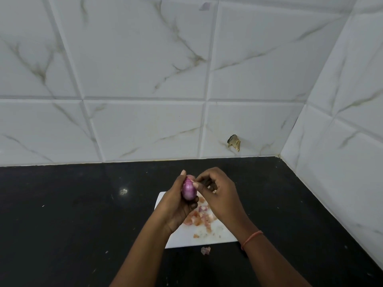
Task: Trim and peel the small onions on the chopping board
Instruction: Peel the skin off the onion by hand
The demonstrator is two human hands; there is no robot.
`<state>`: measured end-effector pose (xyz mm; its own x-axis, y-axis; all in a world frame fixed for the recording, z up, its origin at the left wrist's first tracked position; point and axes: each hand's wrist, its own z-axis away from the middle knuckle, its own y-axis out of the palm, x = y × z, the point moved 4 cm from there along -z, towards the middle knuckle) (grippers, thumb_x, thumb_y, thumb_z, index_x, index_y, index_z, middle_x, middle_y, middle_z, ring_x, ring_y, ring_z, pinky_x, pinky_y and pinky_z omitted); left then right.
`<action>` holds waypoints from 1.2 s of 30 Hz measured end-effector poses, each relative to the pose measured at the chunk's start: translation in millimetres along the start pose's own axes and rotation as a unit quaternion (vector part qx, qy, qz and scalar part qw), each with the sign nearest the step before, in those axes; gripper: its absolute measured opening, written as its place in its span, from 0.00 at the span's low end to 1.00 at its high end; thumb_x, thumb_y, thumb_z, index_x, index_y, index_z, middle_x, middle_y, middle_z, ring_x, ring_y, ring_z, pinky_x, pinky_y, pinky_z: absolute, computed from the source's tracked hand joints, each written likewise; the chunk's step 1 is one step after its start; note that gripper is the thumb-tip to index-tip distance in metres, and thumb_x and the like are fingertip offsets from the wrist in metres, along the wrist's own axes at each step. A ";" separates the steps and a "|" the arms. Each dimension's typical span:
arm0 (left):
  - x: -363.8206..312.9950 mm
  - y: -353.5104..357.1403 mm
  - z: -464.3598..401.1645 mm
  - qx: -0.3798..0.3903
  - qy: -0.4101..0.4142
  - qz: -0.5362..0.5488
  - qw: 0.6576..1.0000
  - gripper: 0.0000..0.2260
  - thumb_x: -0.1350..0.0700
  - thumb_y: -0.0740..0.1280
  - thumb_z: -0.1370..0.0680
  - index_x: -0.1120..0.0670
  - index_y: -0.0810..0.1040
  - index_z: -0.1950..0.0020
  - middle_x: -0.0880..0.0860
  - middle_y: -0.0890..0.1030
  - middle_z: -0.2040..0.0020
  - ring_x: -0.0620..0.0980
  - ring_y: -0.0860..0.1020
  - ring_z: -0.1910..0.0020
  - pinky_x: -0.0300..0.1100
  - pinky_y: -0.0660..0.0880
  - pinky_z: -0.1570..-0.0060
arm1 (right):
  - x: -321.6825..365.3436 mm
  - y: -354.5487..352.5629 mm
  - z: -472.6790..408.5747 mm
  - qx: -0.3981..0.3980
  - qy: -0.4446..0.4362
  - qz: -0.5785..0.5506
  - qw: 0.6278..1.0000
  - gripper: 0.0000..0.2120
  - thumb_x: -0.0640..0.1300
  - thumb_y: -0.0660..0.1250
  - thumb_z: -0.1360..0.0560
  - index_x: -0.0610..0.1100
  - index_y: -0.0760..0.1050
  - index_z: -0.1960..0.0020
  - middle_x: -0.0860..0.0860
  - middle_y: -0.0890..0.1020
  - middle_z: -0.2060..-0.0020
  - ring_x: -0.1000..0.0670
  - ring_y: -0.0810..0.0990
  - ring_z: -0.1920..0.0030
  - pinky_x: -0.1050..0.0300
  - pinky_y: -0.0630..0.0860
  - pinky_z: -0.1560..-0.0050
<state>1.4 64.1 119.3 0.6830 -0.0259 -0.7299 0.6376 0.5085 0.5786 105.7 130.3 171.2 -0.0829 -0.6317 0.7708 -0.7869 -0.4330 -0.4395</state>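
A small purple onion (188,190) is held upright above the white chopping board (199,238), with my left hand (176,206) wrapped around its lower side. My right hand (217,193) pinches at the onion's top with thumb and forefinger, touching a bit of skin there. Loose pink and orange onion skins (200,218) lie in a heap on the board beneath my hands. No knife is visible.
The board lies on a black stone counter (72,214). One scrap of skin (205,250) lies on the counter just in front of the board. White marble-pattern tiled walls (145,79) close the back and right; a chipped spot (234,142) marks the back wall.
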 end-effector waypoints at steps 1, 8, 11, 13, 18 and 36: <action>0.0 -0.4 -0.2 -0.003 0.004 -0.006 1.000 0.21 0.41 0.64 0.20 0.58 0.79 0.40 0.55 0.80 0.60 0.46 0.75 0.67 0.40 0.75 0.68 | -0.4 0.4 -0.6 0.004 0.002 0.000 1.000 0.05 0.39 0.72 0.26 0.47 0.78 0.54 0.54 0.78 0.56 0.58 0.78 0.54 0.71 0.72 0.56; -5.3 -1.4 4.9 0.004 0.021 0.022 1.000 0.21 0.44 0.65 0.20 0.58 0.80 0.36 0.61 0.82 0.46 0.51 0.80 0.60 0.41 0.80 0.63 | -17.8 1.1 0.2 -0.026 0.166 -0.112 0.979 0.01 0.44 0.68 0.23 0.48 0.77 0.51 0.52 0.81 0.56 0.54 0.80 0.53 0.62 0.78 0.54; -6.5 -0.8 7.2 0.012 0.027 0.046 0.998 0.16 0.50 0.64 0.18 0.58 0.80 0.34 0.63 0.82 0.40 0.53 0.83 0.55 0.42 0.81 0.63 | -26.3 3.1 3.6 -0.042 0.270 -0.194 0.942 0.03 0.43 0.66 0.22 0.46 0.77 0.49 0.46 0.82 0.54 0.49 0.81 0.55 0.53 0.79 0.56; -7.0 -1.1 7.2 0.009 0.035 0.045 0.998 0.15 0.53 0.64 0.18 0.58 0.80 0.35 0.63 0.81 0.38 0.54 0.82 0.53 0.43 0.82 0.59 | -26.2 2.9 5.1 -0.045 0.278 -0.207 0.937 0.04 0.44 0.65 0.22 0.47 0.77 0.48 0.48 0.82 0.53 0.49 0.81 0.54 0.53 0.79 0.56; -6.3 -3.5 3.5 0.001 0.041 0.049 0.998 0.14 0.56 0.63 0.18 0.55 0.80 0.34 0.62 0.79 0.34 0.57 0.81 0.44 0.47 0.81 0.53 | -18.1 -1.1 2.7 -0.028 0.153 -0.071 0.985 0.05 0.45 0.72 0.26 0.49 0.79 0.50 0.54 0.82 0.54 0.59 0.80 0.53 0.68 0.76 0.53; -1.0 3.0 4.0 0.023 -0.003 0.105 0.994 0.17 0.54 0.62 0.17 0.64 0.75 0.32 0.68 0.81 0.40 0.64 0.82 0.42 0.55 0.81 0.44 | -34.6 6.2 4.1 -0.077 0.323 -0.309 0.891 0.04 0.35 0.69 0.25 0.39 0.81 0.51 0.42 0.85 0.54 0.44 0.84 0.51 0.48 0.81 0.46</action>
<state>4.1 62.1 123.3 0.8053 0.0718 -0.5885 0.4959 0.4625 0.7350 106.2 146.8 139.9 0.1006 0.2195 0.9704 -0.8748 -0.4450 0.1914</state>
